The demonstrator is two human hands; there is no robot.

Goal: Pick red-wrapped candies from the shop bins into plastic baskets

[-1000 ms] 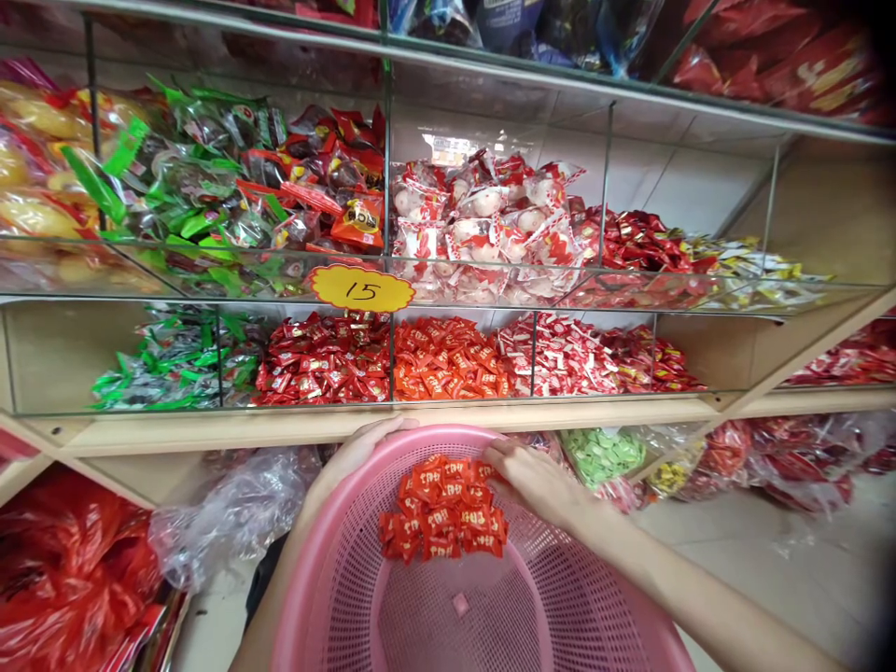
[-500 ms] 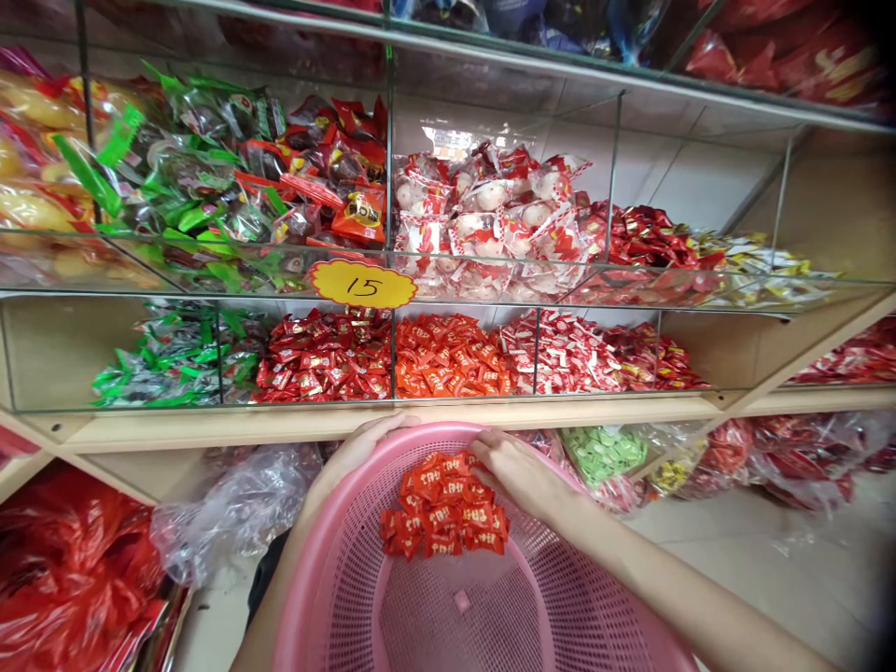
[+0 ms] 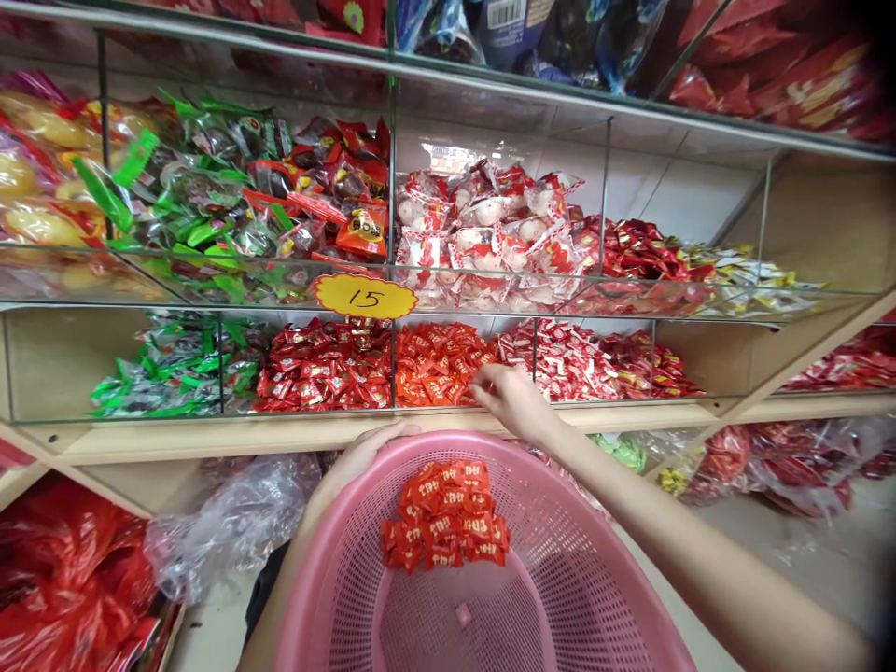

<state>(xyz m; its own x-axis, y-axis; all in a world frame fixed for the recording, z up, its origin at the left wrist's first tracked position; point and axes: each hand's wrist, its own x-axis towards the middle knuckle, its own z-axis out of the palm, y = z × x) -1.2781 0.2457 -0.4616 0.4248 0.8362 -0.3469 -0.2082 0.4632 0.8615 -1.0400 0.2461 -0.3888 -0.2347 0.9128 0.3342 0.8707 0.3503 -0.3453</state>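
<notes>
My left hand (image 3: 368, 448) grips the left far rim of a pink plastic basket (image 3: 308, 569), close to the shelf's front edge. Inside the basket lies a pile of orange-red wrapped candies (image 3: 444, 513). Above the basket's far rim, my right hand (image 3: 511, 397) is in front of the lower shelf, with its fingers curled together beside the orange-red candies in the bin (image 3: 438, 359). Whatever may be between those fingers is hidden.
Glass dividers separate green-wrapped candies (image 3: 189, 369), dark red candies (image 3: 326, 364) and red-and-white candies (image 3: 560, 355). A yellow "15" tag (image 3: 366, 296) hangs above. Red plastic bags (image 3: 63, 569) lie at lower left, clear bags (image 3: 234, 523) under the shelf.
My right hand has moved up and out of the basket toward the lower shelf. My left hand stays on the rim. The view has tilted slightly upward.
</notes>
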